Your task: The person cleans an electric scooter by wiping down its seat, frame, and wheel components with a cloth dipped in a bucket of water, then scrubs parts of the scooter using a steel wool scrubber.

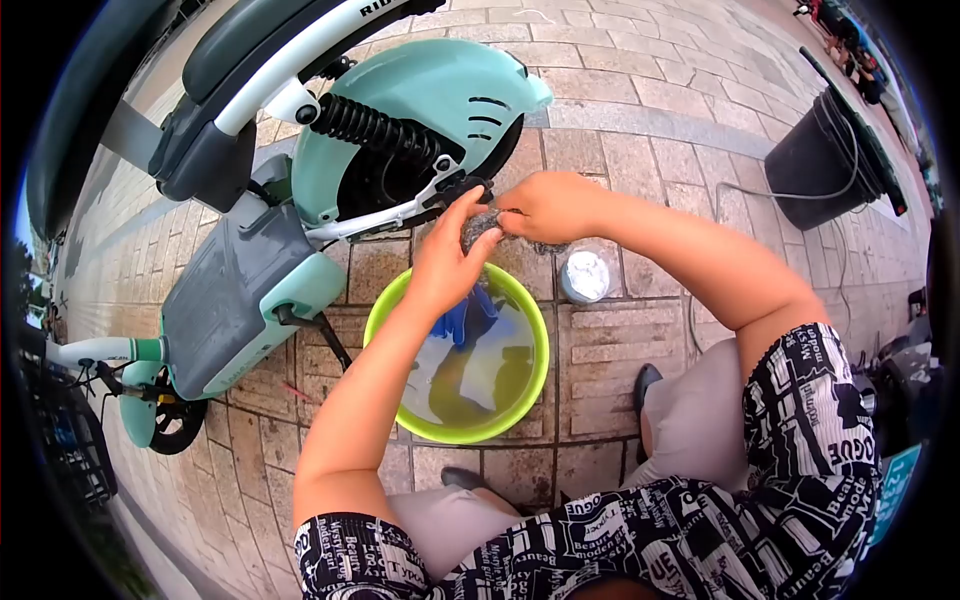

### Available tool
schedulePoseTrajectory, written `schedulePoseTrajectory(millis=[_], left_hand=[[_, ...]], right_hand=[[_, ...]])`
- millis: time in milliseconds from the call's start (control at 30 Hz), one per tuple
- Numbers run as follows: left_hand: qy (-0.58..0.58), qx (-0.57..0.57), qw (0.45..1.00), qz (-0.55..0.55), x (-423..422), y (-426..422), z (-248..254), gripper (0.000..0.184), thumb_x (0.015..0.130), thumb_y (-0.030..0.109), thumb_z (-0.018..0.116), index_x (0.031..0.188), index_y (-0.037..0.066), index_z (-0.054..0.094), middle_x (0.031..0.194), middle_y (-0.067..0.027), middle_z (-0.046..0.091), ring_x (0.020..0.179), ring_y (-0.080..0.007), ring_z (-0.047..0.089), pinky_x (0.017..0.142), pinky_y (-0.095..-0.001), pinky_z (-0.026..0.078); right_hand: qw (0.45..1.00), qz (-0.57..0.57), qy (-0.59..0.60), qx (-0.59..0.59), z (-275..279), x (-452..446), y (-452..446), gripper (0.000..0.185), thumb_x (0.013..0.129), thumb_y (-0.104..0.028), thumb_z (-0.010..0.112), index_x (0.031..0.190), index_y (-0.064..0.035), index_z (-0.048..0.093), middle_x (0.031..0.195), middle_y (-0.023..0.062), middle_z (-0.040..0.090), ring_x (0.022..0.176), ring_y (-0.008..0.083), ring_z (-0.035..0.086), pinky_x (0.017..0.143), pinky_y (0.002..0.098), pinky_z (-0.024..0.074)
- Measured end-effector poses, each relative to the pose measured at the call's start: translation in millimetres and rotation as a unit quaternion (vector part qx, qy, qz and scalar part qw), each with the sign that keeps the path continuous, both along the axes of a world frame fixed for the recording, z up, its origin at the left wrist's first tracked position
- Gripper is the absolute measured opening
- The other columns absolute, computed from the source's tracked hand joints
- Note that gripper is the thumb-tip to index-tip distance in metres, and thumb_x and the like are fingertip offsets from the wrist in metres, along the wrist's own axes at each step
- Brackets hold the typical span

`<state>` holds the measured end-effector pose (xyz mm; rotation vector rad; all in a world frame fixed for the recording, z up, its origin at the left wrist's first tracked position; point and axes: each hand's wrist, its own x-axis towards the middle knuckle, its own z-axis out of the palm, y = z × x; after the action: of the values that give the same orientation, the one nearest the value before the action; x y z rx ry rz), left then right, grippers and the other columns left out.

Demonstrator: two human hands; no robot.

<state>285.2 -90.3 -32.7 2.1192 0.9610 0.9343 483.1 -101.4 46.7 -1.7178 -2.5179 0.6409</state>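
My left hand (449,250) and my right hand (550,208) meet above the far rim of a lime-green basin (546,361). Between them is a grey, stringy scouring pad (480,230), which looks like steel wool. Left thumb and fingers pinch it from one side; the right fingers are curled on its other side, and a frayed strand shows beneath them. Murky water fills part of the basin, with a blue piece (458,322) lying in it, its kind unclear. Just beyond the hands is the rear wheel area of a mint-green scooter (425,85).
A small round tub with white contents (586,276) stands right of the basin. The scooter's grey footboard (238,290) and kickstand (330,335) lie to the left. Farther right are a black bucket (815,165) and a hose (745,190) on the paving.
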Motion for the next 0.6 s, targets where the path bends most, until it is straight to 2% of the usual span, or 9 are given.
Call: schedulePoseTrajectory(millis=[33,100,167,267,333,367,433,500,600], left_hand=[[-0.012,0.053,0.998,0.011,-1.6,10.0,-20.9,0.043,0.090,0.022,0.063,0.129,0.009,0.052,0.108,-0.0107,0.064,0.059,-0.0148,0.052,0.064,-0.0291,0.048],[-0.041,-0.194,0.980,0.030,-11.4,16.1,-15.8,0.032,0.092,0.023,0.061,0.119,0.005,0.057,0.084,-0.0048,0.066,0.062,-0.0107,0.054,0.063,-0.0279,0.048],[-0.143,-0.268,0.946,0.110,-28.6,46.9,-14.1,0.029,0.093,0.022,0.061,0.113,0.002,0.059,0.072,-0.0017,0.061,0.066,-0.0110,0.057,0.064,-0.0276,0.048],[-0.048,-0.138,0.975,0.167,-34.7,61.3,-24.9,0.030,0.091,0.018,0.061,0.116,0.002,0.058,0.084,-0.0082,0.063,0.078,-0.0206,0.060,0.074,-0.0348,0.049],[0.086,0.202,0.959,0.179,-28.5,64.2,-33.5,0.033,0.088,0.013,0.061,0.119,0.002,0.057,0.105,-0.0160,0.061,0.099,-0.0329,0.057,0.086,-0.0423,0.046],[0.069,0.175,0.967,0.171,-21.0,65.3,-34.4,0.035,0.085,0.011,0.061,0.119,0.003,0.056,0.118,-0.0193,0.054,0.112,-0.0403,0.049,0.093,-0.0446,0.041],[0.022,0.227,0.949,0.218,-3.9,73.6,-35.3,0.025,0.085,0.014,0.064,0.109,0.005,0.063,0.107,-0.0157,0.059,0.102,-0.0381,0.053,0.087,-0.0438,0.044],[0.067,0.202,0.952,0.219,-2.9,80.6,-30.6,0.020,0.085,0.014,0.064,0.104,0.007,0.066,0.103,-0.0133,0.061,0.097,-0.0366,0.055,0.086,-0.0432,0.044],[0.113,0.185,0.946,0.241,-6.5,76.0,-28.6,0.013,0.083,0.014,0.065,0.094,0.009,0.070,0.094,-0.0095,0.063,0.089,-0.0338,0.056,0.080,-0.0423,0.045]], right_hand=[[1.000,0.001,0.001,0.000,-1.1,-2.6,6.2,0.034,0.089,-0.035,0.047,0.091,-0.0075,0.067,0.094,0.0169,0.067,0.092,0.0371,0.063,0.079,0.0481,0.0493],[0.998,0.012,0.054,0.028,-6.6,-5.9,24.9,0.038,0.091,-0.041,0.047,0.094,-0.0081,0.066,0.096,0.0176,0.066,0.092,0.0380,0.062,0.080,0.0477,0.0492],[0.987,-0.084,0.119,0.065,-12.4,-16.2,44.8,0.041,0.092,-0.045,0.048,0.094,-0.0085,0.066,0.097,0.0166,0.066,0.093,0.0377,0.062,0.080,0.0470,0.0495],[0.981,-0.164,0.017,0.102,-10.0,-14.7,57.1,0.032,0.090,-0.036,0.049,0.101,-0.0106,0.066,0.098,0.0148,0.068,0.096,0.0344,0.064,0.081,0.0466,0.0506],[0.977,-0.176,-0.031,0.113,-22.4,-7.7,59.9,0.030,0.088,-0.033,0.050,0.103,-0.0111,0.065,0.098,0.0150,0.068,0.096,0.0336,0.065,0.080,0.0467,0.0509],[0.978,-0.158,-0.069,0.117,-32.3,-2.7,58.9,0.029,0.088,-0.031,0.051,0.107,-0.0130,0.064,0.096,0.0145,0.069,0.093,0.0330,0.065,0.079,0.0464,0.0511],[0.977,-0.137,-0.112,0.123,-31.5,-4.6,53.0,0.029,0.088,-0.028,0.052,0.112,-0.0149,0.062,0.094,0.0141,0.069,0.090,0.0323,0.066,0.077,0.0462,0.0514],[0.982,-0.136,-0.036,0.125,-33.2,-10.5,43.2,0.026,0.085,-0.024,0.054,0.105,-0.0115,0.065,0.094,0.0144,0.069,0.089,0.0337,0.067,0.076,0.0458,0.0519],[0.972,-0.148,0.045,0.179,-42.5,-24.0,47.7,0.029,0.083,-0.033,0.062,0.104,-0.0127,0.066,0.090,0.0139,0.069,0.088,0.0327,0.067,0.073,0.0451,0.0516]])
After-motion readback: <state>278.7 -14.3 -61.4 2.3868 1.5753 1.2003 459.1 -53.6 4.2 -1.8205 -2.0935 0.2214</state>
